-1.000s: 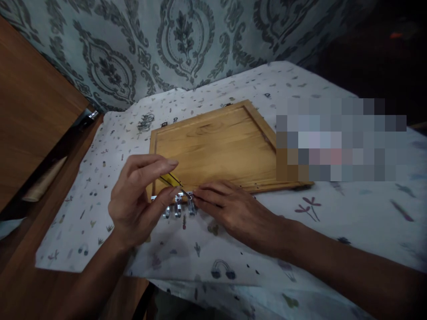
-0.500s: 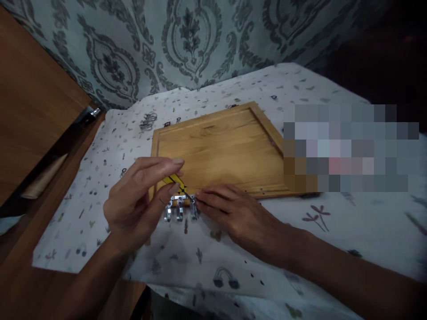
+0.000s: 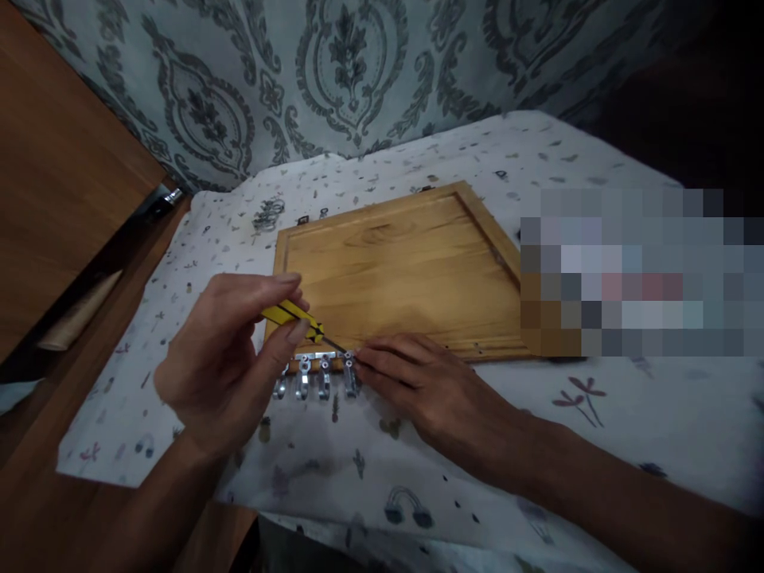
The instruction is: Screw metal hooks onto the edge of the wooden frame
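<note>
My left hand [image 3: 222,368] is closed, with thumb and fingers pinching the yellow-and-black handle of a screwdriver [image 3: 312,327]. The screwdriver slants down to the right, its tip at the top of the rightmost metal hook [image 3: 349,377]. Several such silvery hooks form a row along the near left edge of a wooden board [image 3: 394,274]. From the right, my right hand [image 3: 421,374] lies low over that edge, its fingers together and the fingertips against the same hook. Whatever sits under those fingertips is hidden.
A patterned white cloth [image 3: 322,469] covers the table under the board. Loose metal pieces [image 3: 268,215] lie beyond its far left corner. A blurred-out patch [image 3: 633,278] hides the area at right. Damask-patterned fabric [image 3: 352,72] rises behind, with a wooden panel [image 3: 65,151] at left.
My left hand has drawn back to the left, and more of the screwdriver shows. Its tip stays at the rightmost hook. My right hand has kept its place there.
</note>
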Motion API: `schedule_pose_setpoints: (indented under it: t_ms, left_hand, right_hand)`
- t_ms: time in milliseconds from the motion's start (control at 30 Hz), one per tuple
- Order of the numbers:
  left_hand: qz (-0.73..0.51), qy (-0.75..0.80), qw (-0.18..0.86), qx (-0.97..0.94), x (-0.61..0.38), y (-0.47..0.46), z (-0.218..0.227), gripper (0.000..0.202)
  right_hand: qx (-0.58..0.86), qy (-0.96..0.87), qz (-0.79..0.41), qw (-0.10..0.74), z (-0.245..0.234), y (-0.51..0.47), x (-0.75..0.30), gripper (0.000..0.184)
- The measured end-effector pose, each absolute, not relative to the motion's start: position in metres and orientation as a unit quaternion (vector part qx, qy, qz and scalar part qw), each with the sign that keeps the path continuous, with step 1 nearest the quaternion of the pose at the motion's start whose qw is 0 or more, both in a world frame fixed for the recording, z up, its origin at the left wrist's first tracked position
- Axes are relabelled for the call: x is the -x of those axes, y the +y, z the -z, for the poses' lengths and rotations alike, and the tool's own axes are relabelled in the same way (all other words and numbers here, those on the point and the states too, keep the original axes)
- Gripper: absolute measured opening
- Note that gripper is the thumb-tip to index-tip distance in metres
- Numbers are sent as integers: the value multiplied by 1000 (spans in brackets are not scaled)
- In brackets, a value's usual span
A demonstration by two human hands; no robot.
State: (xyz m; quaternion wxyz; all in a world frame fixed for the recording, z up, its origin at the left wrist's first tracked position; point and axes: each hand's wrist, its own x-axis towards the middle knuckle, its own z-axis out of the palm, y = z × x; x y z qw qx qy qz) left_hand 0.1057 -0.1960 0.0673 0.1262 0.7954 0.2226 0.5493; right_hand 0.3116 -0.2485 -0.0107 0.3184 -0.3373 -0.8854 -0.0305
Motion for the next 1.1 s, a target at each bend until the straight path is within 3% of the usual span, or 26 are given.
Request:
schedule_pose_setpoints:
  t_ms: [667, 1100]
  left_hand:
    - [-503, 229, 51, -832, -105, -194, -63, 44]
    - [-466, 217, 15, -858, -103, -196, -65, 57]
  right_hand:
    - [341, -890, 43, 300, 10, -248, -311, 29]
    - [343, -887, 43, 306, 7, -248, -310, 27]
